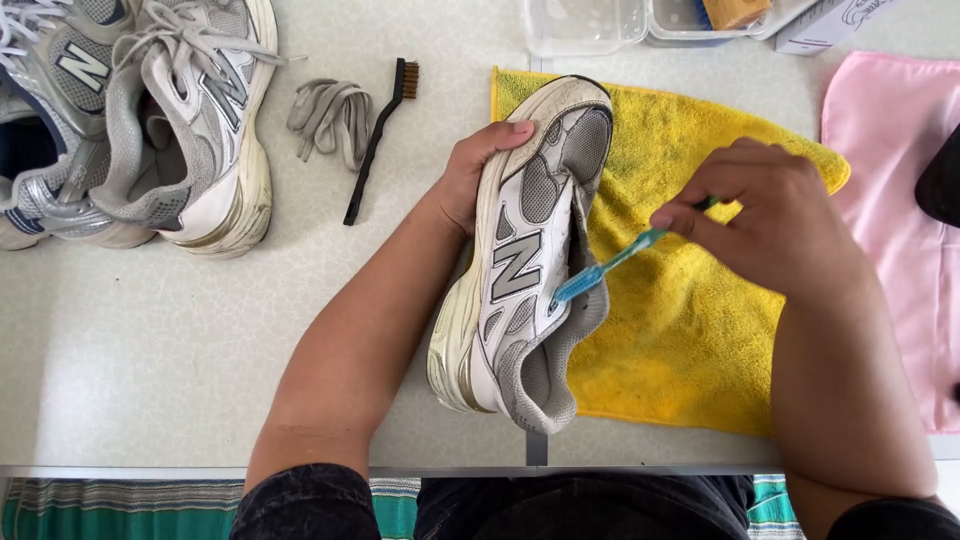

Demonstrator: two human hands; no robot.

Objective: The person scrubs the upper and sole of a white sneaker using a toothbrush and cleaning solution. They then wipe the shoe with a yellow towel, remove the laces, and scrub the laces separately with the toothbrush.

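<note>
While the left hand (470, 180) wraps around the toe end of a white and grey sneaker (525, 255), tipped on its side with its long axis running from near the table edge away from the person, the right hand (770, 215) pinches a blue toothbrush (605, 268) whose head touches the shoe's collar. The sneaker lies between the hands, half on a yellow towel (700, 330). Farther off lie a black wire brush (378, 140), loose grey laces (328, 115) and two more sneakers (150, 110).
</note>
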